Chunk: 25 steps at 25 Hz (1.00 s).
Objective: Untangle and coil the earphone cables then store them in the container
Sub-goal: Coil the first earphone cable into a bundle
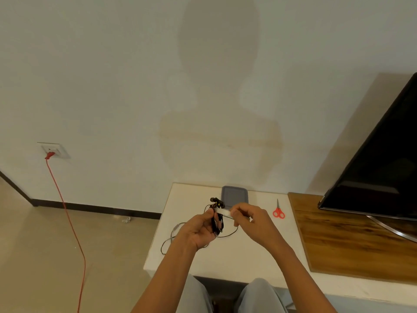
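My left hand [198, 231] grips a coiled bundle of black earphone cable [217, 220] above the white table [225, 256]; the earbuds stick out at the top of the bundle. A white strip of tape [223, 211] runs across the bundle's upper part, and my right hand [248, 219] pinches its right end. A second thin cable [168, 241] lies loose on the table below my left hand and trails over the left edge. A grey container [234, 194] with its lid on sits at the table's far edge, just behind the bundle.
Red-handled scissors [278, 211] lie on the table to the right. A wooden board [352, 233] carries a large black television [383, 159] on the right. A red cord [70, 222] hangs from a wall socket [53, 150] to the floor on the left.
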Motion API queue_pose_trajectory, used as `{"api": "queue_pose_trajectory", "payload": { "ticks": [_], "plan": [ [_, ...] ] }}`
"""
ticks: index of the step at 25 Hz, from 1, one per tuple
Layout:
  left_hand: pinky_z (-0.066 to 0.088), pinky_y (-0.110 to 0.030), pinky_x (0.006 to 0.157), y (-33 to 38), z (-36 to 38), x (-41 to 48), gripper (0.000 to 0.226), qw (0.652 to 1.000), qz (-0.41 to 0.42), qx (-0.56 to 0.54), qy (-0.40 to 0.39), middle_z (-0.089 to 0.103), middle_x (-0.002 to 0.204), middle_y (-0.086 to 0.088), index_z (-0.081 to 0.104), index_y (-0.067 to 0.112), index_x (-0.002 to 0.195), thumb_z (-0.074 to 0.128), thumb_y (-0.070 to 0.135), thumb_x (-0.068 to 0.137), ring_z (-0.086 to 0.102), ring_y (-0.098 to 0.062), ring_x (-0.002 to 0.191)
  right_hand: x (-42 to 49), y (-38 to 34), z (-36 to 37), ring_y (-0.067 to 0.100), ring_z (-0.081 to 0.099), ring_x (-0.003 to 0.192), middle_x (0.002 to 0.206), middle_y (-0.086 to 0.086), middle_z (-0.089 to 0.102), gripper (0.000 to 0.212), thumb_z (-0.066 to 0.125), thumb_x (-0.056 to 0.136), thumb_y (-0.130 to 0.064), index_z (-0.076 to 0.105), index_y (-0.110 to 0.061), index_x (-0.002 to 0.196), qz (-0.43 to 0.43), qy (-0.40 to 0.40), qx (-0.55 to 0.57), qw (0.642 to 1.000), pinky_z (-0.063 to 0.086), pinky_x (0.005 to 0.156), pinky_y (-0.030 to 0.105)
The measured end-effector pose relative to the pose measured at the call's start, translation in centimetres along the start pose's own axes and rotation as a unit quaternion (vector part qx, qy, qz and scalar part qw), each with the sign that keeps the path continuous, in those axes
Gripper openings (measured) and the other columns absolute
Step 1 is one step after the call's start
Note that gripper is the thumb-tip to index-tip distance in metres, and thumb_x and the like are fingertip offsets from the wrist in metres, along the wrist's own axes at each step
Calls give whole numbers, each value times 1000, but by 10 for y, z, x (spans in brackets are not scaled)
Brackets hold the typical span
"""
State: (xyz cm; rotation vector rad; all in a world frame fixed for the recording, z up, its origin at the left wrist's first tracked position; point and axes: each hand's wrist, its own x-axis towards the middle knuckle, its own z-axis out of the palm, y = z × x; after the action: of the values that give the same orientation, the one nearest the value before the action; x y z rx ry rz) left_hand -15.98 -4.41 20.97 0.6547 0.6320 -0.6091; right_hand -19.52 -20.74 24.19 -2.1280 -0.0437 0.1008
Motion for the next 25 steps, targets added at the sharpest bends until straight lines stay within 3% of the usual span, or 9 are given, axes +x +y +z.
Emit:
{"api": "queue_pose_trajectory", "payload": {
  "ticks": [3, 5, 7, 11, 13, 17, 21, 23, 25],
  "plan": [
    [48, -31, 67, -14, -3, 17, 13, 999, 15, 30, 6, 64, 62, -11, 64, 0, 89, 53, 3, 94, 62, -20, 58, 25, 8, 0, 5, 67, 77, 80, -9, 73, 36, 47, 93, -50, 67, -21, 94, 118, -92, -23, 989, 47, 71, 21],
    [47, -30, 67, -17, -3, 24, 14, 998, 24, 50, -1, 63, 68, -12, 65, 0, 91, 52, 2, 94, 58, -21, 68, 42, 14, 5, 10, 68, 77, 78, -7, 72, 41, 50, 91, -48, 68, -11, 85, 156, -98, -16, 983, 47, 74, 25],
    [47, -31, 66, -15, -4, 32, 15, 997, 41, 67, 3, 61, 69, -12, 65, 0, 89, 51, 1, 95, 53, -21, 65, 57, 19, 12, 16, 62, 71, 71, -1, 65, 36, 59, 86, -41, 64, -10, 69, 168, -70, -15, 983, 44, 71, 30],
    [47, -29, 62, -8, -10, 42, 14, 990, 67, 125, 9, 60, 69, -10, 63, 1, 88, 51, 1, 95, 51, -20, 63, 76, 26, 26, 17, 63, 81, 81, 1, 69, 13, 64, 79, -27, 71, -17, 74, 159, -44, -19, 986, 52, 78, 37],
    [47, -28, 61, -2, -14, 48, 11, 985, 76, 155, 16, 61, 70, -10, 63, 2, 88, 54, 2, 93, 53, -20, 62, 80, 28, 32, 15, 64, 84, 85, 1, 70, 9, 64, 81, -19, 72, -18, 79, 140, -42, -4, 989, 54, 82, 35],
    [49, -28, 63, 6, -12, 61, 8, 977, 79, 194, 39, 65, 73, -10, 66, 0, 91, 58, 2, 92, 59, -18, 63, 81, 32, 36, 9, 66, 82, 89, 2, 71, 19, 59, 87, -5, 73, -12, 99, 111, -27, 60, 992, 50, 66, 11],
    [46, -25, 60, 8, -9, 77, 11, 975, 65, 206, 47, 63, 67, -8, 64, 3, 91, 54, 4, 94, 58, -15, 57, 88, 45, 39, 11, 66, 87, 88, -11, 68, 24, 59, 88, -12, 71, -25, 103, 76, -36, 58, 995, 52, 78, 20],
    [44, -27, 62, 10, -9, 89, 14, 981, 54, 181, 42, 60, 68, -9, 63, 4, 89, 51, 2, 95, 53, -17, 60, 92, 54, 39, 16, 67, 82, 88, -3, 67, 20, 62, 86, -14, 69, -22, 103, 104, -25, 78, 991, 57, 74, 27],
    [44, -27, 63, 11, -10, 100, 16, 984, 33, 171, 34, 61, 63, -7, 62, 4, 88, 49, -1, 95, 52, -17, 62, 94, 64, 37, 15, 64, 74, 92, 5, 67, 14, 67, 84, -13, 68, -15, 98, 120, -19, 99, 988, 55, 61, 20]
  ]
}}
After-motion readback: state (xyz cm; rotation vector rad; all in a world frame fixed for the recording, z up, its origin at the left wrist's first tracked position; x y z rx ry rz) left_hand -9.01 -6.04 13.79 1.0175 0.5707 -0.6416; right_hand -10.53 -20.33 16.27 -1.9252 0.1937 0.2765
